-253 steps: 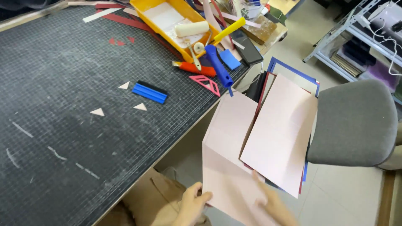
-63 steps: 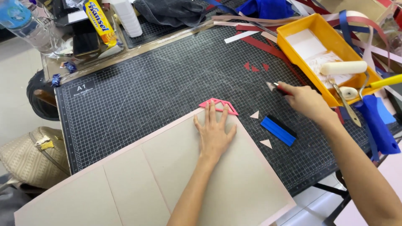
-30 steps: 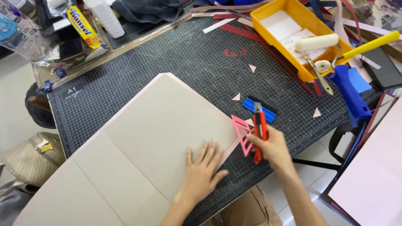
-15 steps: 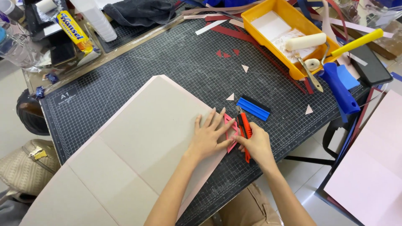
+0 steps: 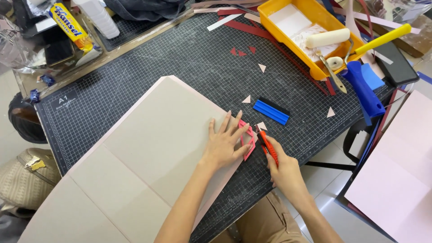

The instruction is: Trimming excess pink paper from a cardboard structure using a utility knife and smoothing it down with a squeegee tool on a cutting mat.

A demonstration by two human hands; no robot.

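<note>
- We looked down from a head camera at a dark cutting mat marked with a grid, covering a work table.
- A large sheet of grey board, edged in pale pink, lay slanting across the mat and ran out past its near edge.
- Our left hand lay flat with fingers spread on the right corner of the board, its fingertips pressing down a pink triangle ruler at the board's edge.
- Our right hand was closed around an orange craft knife, its tip down on the mat just beside the ruler's right edge.
- A blue and black scraper lay just beyond the knife, apart from both hands.
- Small pale triangle offcuts sat scattered on the mat near the scraper.
- Further back, a yellow tray held a white paint roller with a yellow handle.
- A blue-handled tool lay just beside the tray, near the mat's right edge.
- A second pink sheet stood off the table at the right.
</note>
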